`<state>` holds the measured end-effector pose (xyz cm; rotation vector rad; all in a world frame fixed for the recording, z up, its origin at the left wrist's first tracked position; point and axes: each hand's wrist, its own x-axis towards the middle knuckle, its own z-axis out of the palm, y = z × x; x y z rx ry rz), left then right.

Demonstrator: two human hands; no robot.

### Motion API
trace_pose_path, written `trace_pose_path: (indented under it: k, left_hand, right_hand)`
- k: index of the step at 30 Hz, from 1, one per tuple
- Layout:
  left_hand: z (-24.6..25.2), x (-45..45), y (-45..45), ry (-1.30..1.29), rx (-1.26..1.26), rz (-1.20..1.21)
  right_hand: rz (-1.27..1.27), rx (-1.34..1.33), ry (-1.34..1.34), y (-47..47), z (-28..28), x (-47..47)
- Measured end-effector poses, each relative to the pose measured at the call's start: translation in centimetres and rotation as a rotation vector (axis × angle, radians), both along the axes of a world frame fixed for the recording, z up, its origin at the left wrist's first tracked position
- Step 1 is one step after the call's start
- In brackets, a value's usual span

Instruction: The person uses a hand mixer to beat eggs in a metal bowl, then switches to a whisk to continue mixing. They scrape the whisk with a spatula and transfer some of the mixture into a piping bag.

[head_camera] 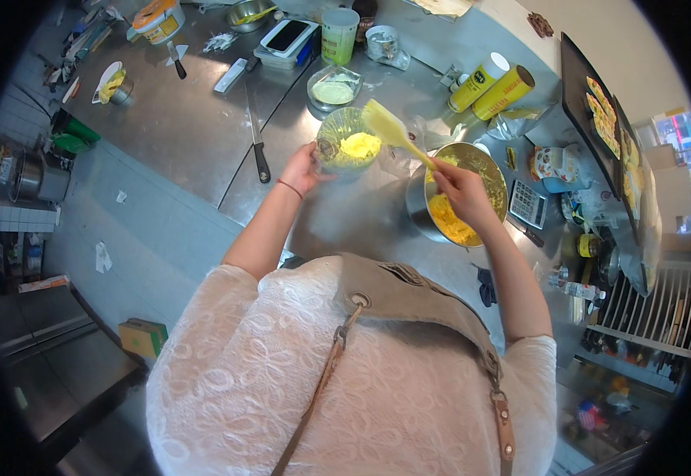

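Observation:
My left hand (305,170) grips the near left side of a clear bowl (333,128), which holds a yellow creamy mass (359,146). In my right hand (463,189) is a pale yellow spatula (394,130); its smeared blade is over the right rim of the clear bowl. Under my right hand stands a deep steel mixing bowl (419,205) with yellow mixture (449,220) inside and smears on its wall. Just beyond the clear bowl is a glass bowl (334,89) of pale cream.
A black-handled knife (260,156) lies left of the bowls on the steel worktop (185,119). To the right are a calculator (528,204), another knife (525,231) and two yellow canisters (503,92). A green-printed tub (339,37) stands at the back. Dark trays (583,113) hold food at far right.

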<state>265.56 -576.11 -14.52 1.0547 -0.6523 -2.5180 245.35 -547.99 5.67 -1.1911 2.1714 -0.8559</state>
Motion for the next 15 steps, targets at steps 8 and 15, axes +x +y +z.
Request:
trace_pose_path:
  k: [8, 15]
  left_hand:
    - [-0.1, -0.4, 0.1, -0.084, -0.067, 0.014]
    - [-0.2, -0.2, 0.6, -0.002, -0.055, 0.034]
  right_hand:
    - [-0.036, 0.126, 0.219, -2.6, -3.7, -0.8]
    - [-0.066, 0.089, 0.63, 0.1, 1.9, -0.7]
